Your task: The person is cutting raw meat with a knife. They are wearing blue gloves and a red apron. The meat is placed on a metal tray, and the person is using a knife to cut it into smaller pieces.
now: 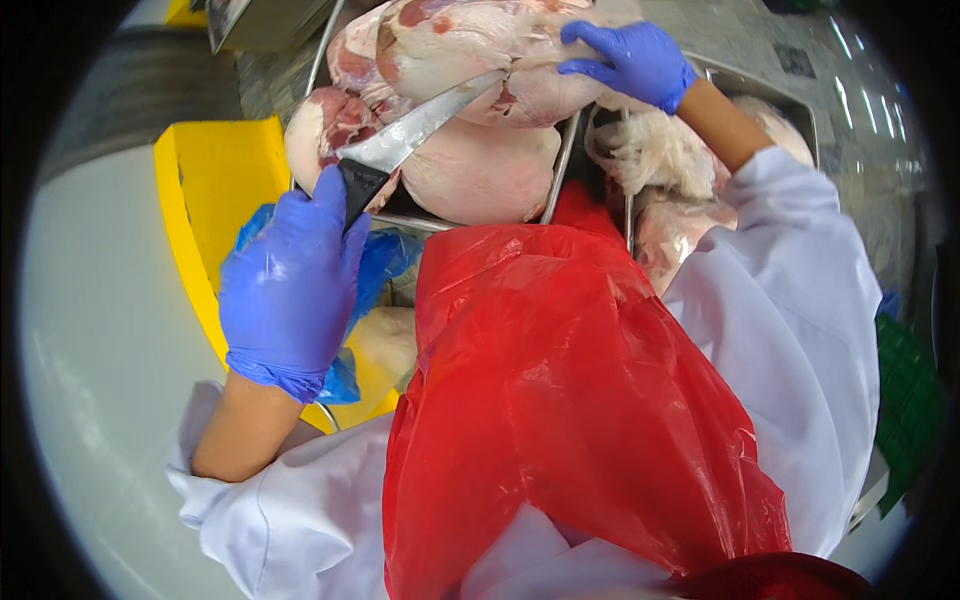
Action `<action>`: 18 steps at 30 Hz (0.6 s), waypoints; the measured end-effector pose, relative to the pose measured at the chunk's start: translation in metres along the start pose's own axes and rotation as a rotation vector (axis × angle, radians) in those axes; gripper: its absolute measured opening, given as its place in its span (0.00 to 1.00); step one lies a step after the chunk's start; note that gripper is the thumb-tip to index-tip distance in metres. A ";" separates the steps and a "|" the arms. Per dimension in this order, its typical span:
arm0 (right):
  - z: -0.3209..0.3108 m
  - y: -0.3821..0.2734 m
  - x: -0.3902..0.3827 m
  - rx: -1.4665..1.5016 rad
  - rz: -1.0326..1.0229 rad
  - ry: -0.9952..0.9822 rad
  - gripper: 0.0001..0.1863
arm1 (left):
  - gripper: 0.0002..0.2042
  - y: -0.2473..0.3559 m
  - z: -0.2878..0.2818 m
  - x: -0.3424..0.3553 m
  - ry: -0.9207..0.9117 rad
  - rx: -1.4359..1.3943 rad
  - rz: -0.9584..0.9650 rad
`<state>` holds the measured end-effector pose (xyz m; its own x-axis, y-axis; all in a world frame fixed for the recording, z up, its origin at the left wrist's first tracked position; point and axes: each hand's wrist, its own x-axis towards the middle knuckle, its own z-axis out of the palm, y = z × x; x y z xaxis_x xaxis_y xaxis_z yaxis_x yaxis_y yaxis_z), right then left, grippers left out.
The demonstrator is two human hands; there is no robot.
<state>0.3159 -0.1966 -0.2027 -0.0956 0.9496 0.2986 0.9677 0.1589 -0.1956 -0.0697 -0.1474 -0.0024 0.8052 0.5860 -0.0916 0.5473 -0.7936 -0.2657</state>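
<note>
A knife with a broad steel blade (425,125) and a black handle is held in my left hand (290,280), whose fingers are wrapped round the handle. The blade points up and right, and its tip lies over a large raw cut of meat (480,45) with pale skin or fat and red patches. On the right end of that cut rests my right hand (635,62), finger and thumb spread apart; its other fingers are partly hidden. Below the blade sits another pale, rounded piece of meat (485,170). Both hands wear blue gloves.
The cuts lie in a metal tray (420,222). To the right, a second metal tray (808,115) holds pale scraps (655,150) and more meat. A yellow bin (185,210) with blue plastic (385,262) stands at left. My red apron (560,380) bulges up near the trays.
</note>
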 end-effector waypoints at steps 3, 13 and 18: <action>0.009 0.013 0.003 0.062 -0.208 0.245 0.18 | 0.20 0.020 -0.022 0.005 0.036 0.210 0.036; 0.053 0.031 0.007 0.160 -0.076 0.606 0.15 | 0.23 0.046 -0.058 0.027 -0.141 0.459 0.011; 0.064 0.029 0.003 0.196 0.005 0.703 0.15 | 0.24 0.054 -0.077 0.032 -0.175 0.591 0.076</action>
<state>0.3292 -0.1715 -0.2668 0.1453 0.5627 0.8138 0.9020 0.2626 -0.3426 0.0033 -0.1845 0.0538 0.7602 0.5893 -0.2734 0.2306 -0.6383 -0.7345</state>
